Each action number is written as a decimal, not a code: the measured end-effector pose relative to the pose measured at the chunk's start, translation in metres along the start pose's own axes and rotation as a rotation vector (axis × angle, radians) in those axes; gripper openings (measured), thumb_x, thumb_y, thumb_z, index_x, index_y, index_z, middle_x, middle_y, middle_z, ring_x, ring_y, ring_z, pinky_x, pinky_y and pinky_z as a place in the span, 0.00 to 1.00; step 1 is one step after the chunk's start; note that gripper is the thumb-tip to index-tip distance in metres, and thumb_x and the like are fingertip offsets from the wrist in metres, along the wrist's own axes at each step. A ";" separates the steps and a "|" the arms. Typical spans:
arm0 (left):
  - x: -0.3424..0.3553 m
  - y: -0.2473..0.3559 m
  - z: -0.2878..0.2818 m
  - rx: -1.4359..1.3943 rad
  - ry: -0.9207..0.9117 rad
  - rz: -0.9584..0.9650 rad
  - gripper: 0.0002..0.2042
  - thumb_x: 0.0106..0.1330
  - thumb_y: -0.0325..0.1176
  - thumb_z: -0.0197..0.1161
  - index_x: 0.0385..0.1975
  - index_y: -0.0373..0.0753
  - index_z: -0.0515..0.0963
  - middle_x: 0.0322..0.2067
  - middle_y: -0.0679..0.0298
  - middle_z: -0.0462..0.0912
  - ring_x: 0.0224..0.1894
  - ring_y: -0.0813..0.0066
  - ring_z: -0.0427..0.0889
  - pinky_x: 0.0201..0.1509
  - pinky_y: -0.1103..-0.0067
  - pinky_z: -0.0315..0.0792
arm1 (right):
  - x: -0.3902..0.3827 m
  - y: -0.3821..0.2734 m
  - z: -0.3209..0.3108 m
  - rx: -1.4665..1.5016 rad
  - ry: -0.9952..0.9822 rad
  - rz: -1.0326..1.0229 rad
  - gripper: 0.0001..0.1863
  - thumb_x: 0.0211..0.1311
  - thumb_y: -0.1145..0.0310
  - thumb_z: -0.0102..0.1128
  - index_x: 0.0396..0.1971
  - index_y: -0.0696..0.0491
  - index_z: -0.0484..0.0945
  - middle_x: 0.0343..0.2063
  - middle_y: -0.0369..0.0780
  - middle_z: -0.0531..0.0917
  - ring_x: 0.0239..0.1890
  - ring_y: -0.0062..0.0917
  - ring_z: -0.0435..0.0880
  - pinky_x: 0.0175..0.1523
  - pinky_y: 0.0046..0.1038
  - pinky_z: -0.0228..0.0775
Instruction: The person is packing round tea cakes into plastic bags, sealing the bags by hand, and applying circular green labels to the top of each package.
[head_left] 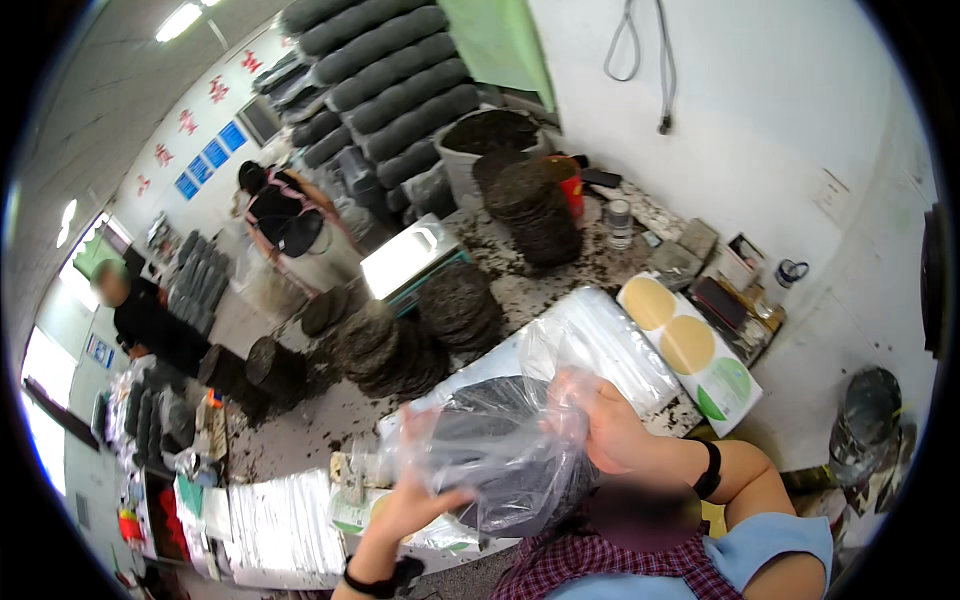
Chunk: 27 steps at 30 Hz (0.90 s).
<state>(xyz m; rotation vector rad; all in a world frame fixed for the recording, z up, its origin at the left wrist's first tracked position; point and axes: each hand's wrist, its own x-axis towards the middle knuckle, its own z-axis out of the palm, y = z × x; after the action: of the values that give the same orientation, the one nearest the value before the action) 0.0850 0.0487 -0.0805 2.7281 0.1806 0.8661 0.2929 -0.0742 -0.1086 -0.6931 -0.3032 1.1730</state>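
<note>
Near the lower middle, a clear plastic bag (pixel 520 470) holds something dark and rounded. My left hand (pixel 425 490) cradles its left side, the fingers curved around it and blurred through the film. At the bag's upper right, my right hand (pixel 595 425) grips the gathered plastic. Behind the bag lie flat clear bags (pixel 630 365) and a sheet of round tan and green labels (pixel 688 348).
The worktable (pixel 560 275) carries stacks of dark discs (pixel 530 215), a scale (pixel 410 255) and a white sack (pixel 465 150). Filled grey bags (pixel 385 80) are piled behind. Two co-workers (pixel 290 225) stand at the left. A bucket (pixel 865 420) sits at right.
</note>
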 end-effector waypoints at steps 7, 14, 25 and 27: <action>-0.016 -0.010 0.062 -1.040 0.185 -0.924 0.20 0.69 0.45 0.51 0.53 0.38 0.66 0.48 0.57 0.73 0.46 0.71 0.74 0.50 0.78 0.69 | 0.022 0.023 0.024 0.123 -0.090 -0.016 0.14 0.71 0.59 0.43 0.32 0.53 0.69 0.25 0.37 0.74 0.33 0.27 0.76 0.46 0.29 0.68; 0.037 -0.009 0.076 -1.852 1.097 -1.252 0.13 0.72 0.40 0.45 0.40 0.36 0.69 0.31 0.63 0.76 0.35 0.70 0.77 0.42 0.76 0.73 | 0.061 -0.009 -0.001 0.409 0.093 0.200 0.16 0.72 0.59 0.40 0.38 0.57 0.70 0.34 0.43 0.80 0.42 0.34 0.79 0.55 0.37 0.68; 0.001 -0.027 0.095 -2.047 0.974 -1.061 0.11 0.71 0.34 0.45 0.33 0.37 0.73 0.28 0.60 0.78 0.29 0.69 0.77 0.44 0.75 0.74 | 0.062 0.010 -0.018 -0.501 -0.489 -0.074 0.22 0.63 0.67 0.56 0.57 0.53 0.66 0.30 0.32 0.72 0.31 0.14 0.70 0.41 0.21 0.66; 0.002 -0.020 0.095 -2.166 1.250 -0.874 0.11 0.71 0.34 0.44 0.40 0.37 0.74 0.34 0.59 0.80 0.34 0.66 0.80 0.50 0.71 0.74 | 0.063 0.010 -0.018 -0.211 -0.452 0.053 0.17 0.65 0.65 0.53 0.51 0.54 0.67 0.27 0.32 0.71 0.33 0.16 0.72 0.50 0.23 0.66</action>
<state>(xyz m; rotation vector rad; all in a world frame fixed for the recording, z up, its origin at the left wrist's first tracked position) 0.1410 0.0472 -0.1599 -0.0745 0.2990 1.0753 0.3188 -0.0205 -0.1368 -0.6142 -0.8009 1.3555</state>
